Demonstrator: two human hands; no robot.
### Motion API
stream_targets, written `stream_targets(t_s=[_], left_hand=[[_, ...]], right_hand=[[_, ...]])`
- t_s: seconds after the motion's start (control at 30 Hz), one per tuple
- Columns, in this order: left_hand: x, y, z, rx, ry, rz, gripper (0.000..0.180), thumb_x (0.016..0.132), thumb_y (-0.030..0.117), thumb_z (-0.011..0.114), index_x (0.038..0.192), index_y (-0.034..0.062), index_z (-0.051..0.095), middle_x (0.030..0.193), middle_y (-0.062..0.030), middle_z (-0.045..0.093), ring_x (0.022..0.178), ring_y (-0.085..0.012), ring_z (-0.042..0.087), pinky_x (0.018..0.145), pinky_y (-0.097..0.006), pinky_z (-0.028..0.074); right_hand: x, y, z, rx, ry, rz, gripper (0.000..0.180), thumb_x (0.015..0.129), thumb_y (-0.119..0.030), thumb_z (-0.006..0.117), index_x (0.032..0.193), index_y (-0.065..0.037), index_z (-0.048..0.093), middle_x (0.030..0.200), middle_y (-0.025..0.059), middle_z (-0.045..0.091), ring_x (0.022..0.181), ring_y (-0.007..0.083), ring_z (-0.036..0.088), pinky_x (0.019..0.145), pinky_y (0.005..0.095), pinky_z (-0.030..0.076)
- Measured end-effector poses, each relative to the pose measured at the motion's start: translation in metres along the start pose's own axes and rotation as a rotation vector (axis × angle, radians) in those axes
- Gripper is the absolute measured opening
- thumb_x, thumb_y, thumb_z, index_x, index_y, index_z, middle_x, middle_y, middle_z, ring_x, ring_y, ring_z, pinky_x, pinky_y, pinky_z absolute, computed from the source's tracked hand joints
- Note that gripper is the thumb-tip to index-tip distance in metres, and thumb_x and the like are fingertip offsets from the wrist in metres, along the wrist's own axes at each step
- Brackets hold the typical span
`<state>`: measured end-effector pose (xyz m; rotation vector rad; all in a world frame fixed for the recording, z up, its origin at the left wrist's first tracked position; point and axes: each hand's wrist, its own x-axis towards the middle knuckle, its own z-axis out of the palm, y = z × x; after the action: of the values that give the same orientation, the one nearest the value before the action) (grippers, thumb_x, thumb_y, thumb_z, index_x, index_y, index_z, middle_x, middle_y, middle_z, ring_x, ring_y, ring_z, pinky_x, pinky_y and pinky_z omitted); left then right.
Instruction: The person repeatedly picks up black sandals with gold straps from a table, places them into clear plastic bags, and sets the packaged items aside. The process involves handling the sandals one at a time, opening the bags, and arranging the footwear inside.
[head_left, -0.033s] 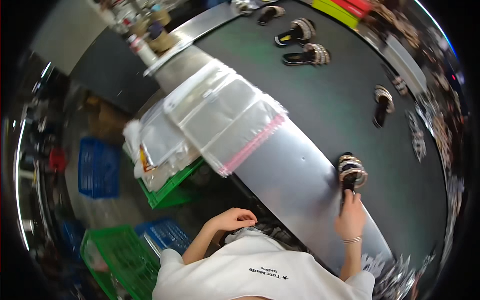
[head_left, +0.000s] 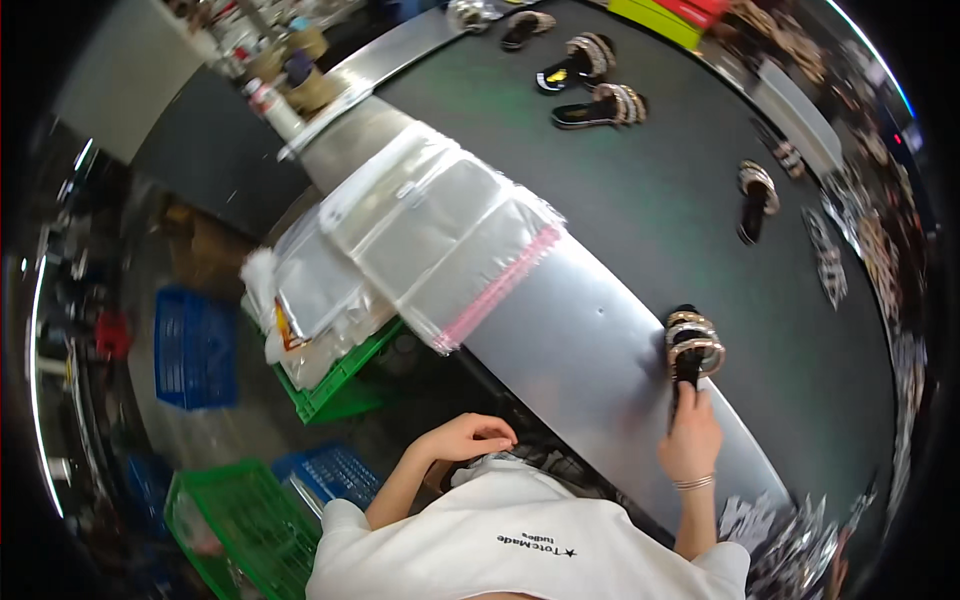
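Note:
My right hand (head_left: 690,440) grips a black slide sandal (head_left: 694,345) by its heel end. The sandal has several gold and pale beaded straps, and its toe points away from me over the border of the metal ledge (head_left: 580,350) and the dark belt (head_left: 640,210). My left hand (head_left: 468,437) rests in front of my body with loosely curled fingers, and nothing shows in it. A stack of clear plastic bags (head_left: 450,235) with a pink edge lies on the ledge, ahead of my left hand.
More strapped sandals (head_left: 602,108) lie on the belt, with another sandal (head_left: 755,200) at the right. Silvery wrapped items (head_left: 790,545) sit at the near right. Left of the ledge stand a green crate (head_left: 345,375), a blue crate (head_left: 195,348) and another green crate (head_left: 245,525).
The sandal in my right hand has shifted slightly left along with the hand. The surroundings have moved a little in the picture, and my left hand has hardly moved.

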<state>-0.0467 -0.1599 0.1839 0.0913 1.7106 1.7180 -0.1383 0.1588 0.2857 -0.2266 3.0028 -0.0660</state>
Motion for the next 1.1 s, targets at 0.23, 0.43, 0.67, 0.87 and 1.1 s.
stream_targets(t_s=[0.23, 0.43, 0.67, 0.87, 1.1], left_hand=[[0.007, 0.063, -0.041, 0.129, 0.528, 0.400, 0.013, 0.088, 0.010, 0.057, 0.096, 0.0014, 0.062, 0.089, -0.0050, 0.064, 0.084, -0.0099, 0.058, 0.076, -0.025, 0.046], [-0.016, 0.069, -0.109, 0.733, 1.142, 0.555, 0.012, 0.080, 0.008, 0.060, 0.091, 0.0031, 0.061, 0.097, -0.0112, 0.064, 0.095, -0.0276, 0.060, 0.085, -0.035, 0.045], [-0.068, -0.008, -0.221, 0.893, 1.485, 0.389, 0.017, 0.073, 0.009, 0.063, 0.090, 0.0054, 0.060, 0.097, -0.0120, 0.062, 0.096, -0.0309, 0.058, 0.085, -0.039, 0.045], [-0.047, -0.057, -0.281, 0.784, 1.278, 0.445, 0.019, 0.075, 0.017, 0.064, 0.089, 0.0050, 0.060, 0.093, -0.0137, 0.063, 0.092, -0.0300, 0.060, 0.080, -0.039, 0.047], [-0.055, -0.054, -0.284, 0.421, 1.619, 0.295, 0.019, 0.084, 0.019, 0.061, 0.091, 0.0017, 0.059, 0.086, -0.0134, 0.066, 0.081, -0.0287, 0.064, 0.072, -0.035, 0.049]], right_hand=[[-0.085, -0.023, 0.043, -0.032, 0.060, 0.114, 0.060, 0.062, -0.001, 0.062, 0.120, -0.004, 0.048, 0.093, 0.0105, 0.047, 0.086, 0.0277, 0.051, 0.067, 0.0367, 0.044], [-0.114, -0.015, 0.065, 0.058, -0.062, 0.117, 0.072, 0.057, -0.001, 0.066, 0.125, -0.005, 0.042, 0.102, 0.0144, 0.046, 0.097, 0.0369, 0.050, 0.078, 0.0420, 0.045], [-0.098, -0.001, 0.062, 0.313, -0.169, 0.065, 0.058, 0.068, -0.017, 0.073, 0.120, -0.005, 0.050, 0.081, 0.0086, 0.057, 0.075, 0.0234, 0.056, 0.069, 0.0339, 0.046], [-0.078, -0.037, 0.019, 0.404, -0.298, 0.013, 0.050, 0.084, -0.037, 0.063, 0.122, -0.005, 0.055, 0.108, 0.0201, 0.061, 0.096, 0.0316, 0.058, 0.085, 0.0394, 0.044], [-0.076, -0.034, 0.019, 0.436, -0.339, 0.019, 0.048, 0.083, -0.035, 0.064, 0.121, -0.006, 0.056, 0.111, 0.0191, 0.060, 0.098, 0.0321, 0.057, 0.088, 0.0397, 0.043]])
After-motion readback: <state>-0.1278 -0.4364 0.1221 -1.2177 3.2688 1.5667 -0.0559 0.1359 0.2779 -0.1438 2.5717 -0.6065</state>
